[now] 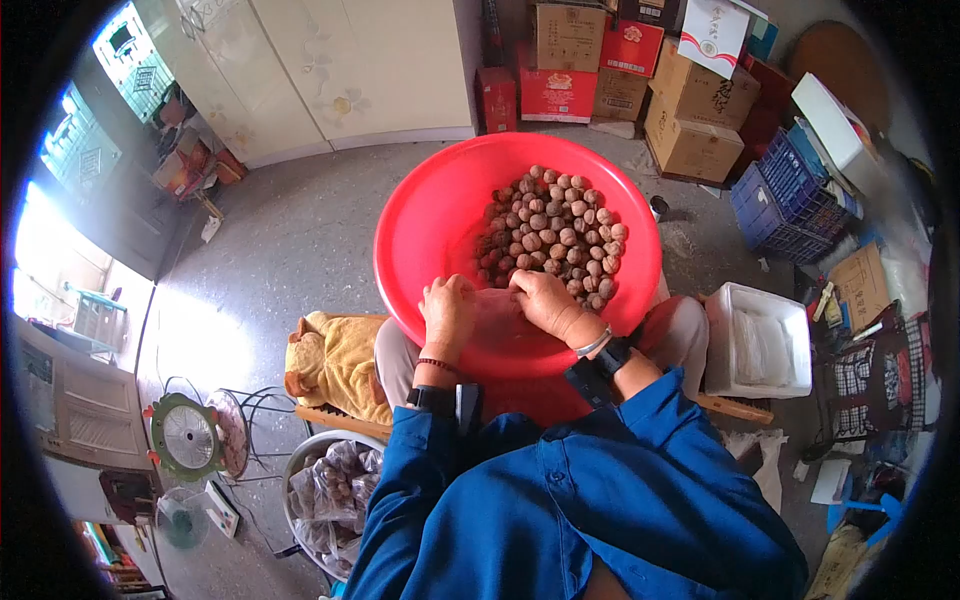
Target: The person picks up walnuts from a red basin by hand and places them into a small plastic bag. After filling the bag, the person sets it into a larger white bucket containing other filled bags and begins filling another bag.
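Observation:
A large red plastic basin [420, 200] sits in front of me, with many brown walnuts [550, 235] heaped toward its right side. At the basin's near side, my left hand [447, 312] and my right hand [550, 303] face each other with fingers curled. Stretched between them is a thin, see-through plastic bag [495, 310], tinted pink by the basin behind it. Each hand is closed on one side of its edge. Whether anything lies inside the bag is hard to see.
To my left, a metal tub [292, 495] holds filled plastic bags [335, 490]. A yellow plush cushion [340, 362] lies on a wooden bench. A white foam box [718, 345] with plastic bags stands right. Cardboard boxes [695, 150] and blue crates [780, 200] are stacked beyond; a fan [187, 437] stands left.

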Demonstrator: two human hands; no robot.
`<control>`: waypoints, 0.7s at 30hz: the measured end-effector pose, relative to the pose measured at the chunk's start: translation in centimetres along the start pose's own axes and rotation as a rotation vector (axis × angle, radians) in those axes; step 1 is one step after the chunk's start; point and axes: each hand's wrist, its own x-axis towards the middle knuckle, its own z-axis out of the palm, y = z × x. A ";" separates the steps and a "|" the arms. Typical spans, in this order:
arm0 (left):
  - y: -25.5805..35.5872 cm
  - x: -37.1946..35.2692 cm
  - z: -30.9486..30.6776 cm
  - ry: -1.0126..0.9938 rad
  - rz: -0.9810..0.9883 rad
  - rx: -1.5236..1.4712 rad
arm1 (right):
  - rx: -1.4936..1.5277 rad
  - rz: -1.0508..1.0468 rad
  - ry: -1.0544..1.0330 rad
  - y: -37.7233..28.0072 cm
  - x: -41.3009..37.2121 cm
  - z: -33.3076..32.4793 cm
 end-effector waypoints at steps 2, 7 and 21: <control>0.1 -0.1 0.1 -0.002 0.065 0.001 | -0.033 -0.056 0.010 -0.1 -0.1 -0.4; 0.2 0.0 0.1 -0.071 0.171 0.063 | -0.054 -0.091 -0.002 -0.4 0.0 -0.6; -0.1 0.1 0.3 -0.077 0.251 0.067 | -0.057 -0.179 -0.015 -0.4 0.1 0.2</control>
